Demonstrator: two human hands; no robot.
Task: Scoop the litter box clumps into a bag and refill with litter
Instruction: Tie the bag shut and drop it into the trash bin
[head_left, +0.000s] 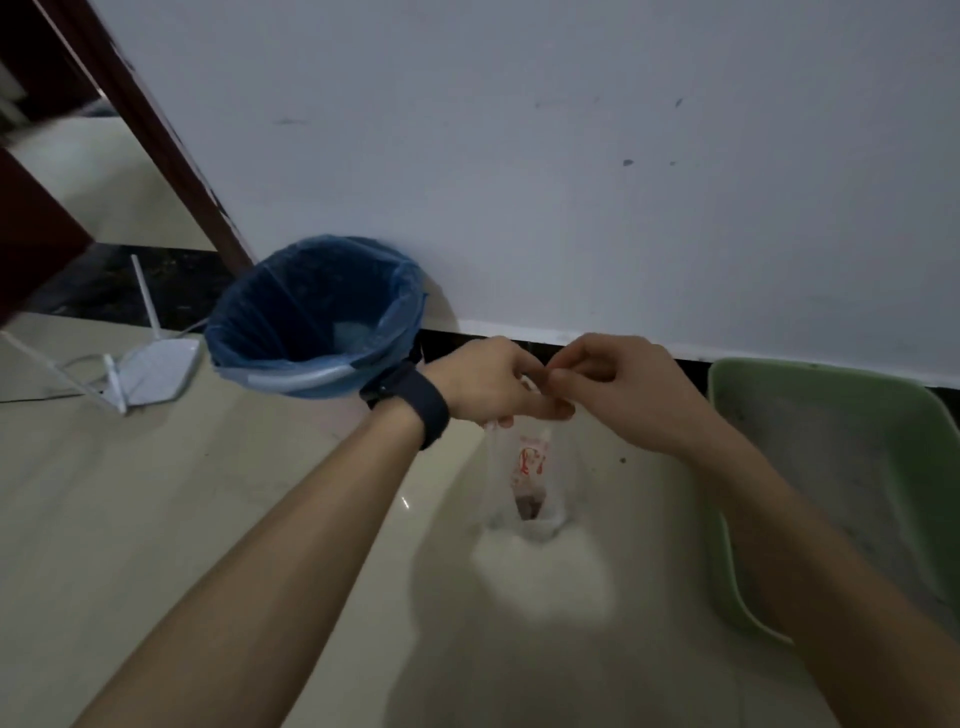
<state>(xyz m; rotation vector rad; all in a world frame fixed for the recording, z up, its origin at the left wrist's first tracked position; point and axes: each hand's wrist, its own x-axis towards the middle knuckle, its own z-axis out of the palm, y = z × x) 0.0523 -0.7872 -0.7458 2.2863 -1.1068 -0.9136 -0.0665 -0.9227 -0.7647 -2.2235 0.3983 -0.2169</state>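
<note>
Bag (524, 478) of thin clear plastic with red print hangs from your two hands, low over the pale tiled floor (208, 493). It is between a blue-lined bin (291, 376) on your left and the green litter box (727, 571) on your right, both against the wall. A small dark mass (530, 506), probably the scooped clumps, sits at the bottom of the bag.

Your left hand (483, 379), with a dark band (415, 405) on the wrist, pinches the gathered top of the bag. Your right hand (618, 389) meets it, thumb and fingers pinching the same spot. You seem to be twisting or tying the mouth closed. Your fingers hide any knot, so I cannot tell how far along it is.

- **Slipping:** The film looks slick and flimsy. If one pinch lets go before a knot holds, the mouth could fall open and the clumps could spill onto the floor.
- **Tearing:** Pulling hard on such thin plastic could rip it at the neck.
- **Router:** A white router (150, 374) and its cable lie on the floor just left of the bin. Swinging the bag wide toward the bin could snag them.
- **Refill:** The box looks thinly filled, so the refill appears not yet done.
</note>
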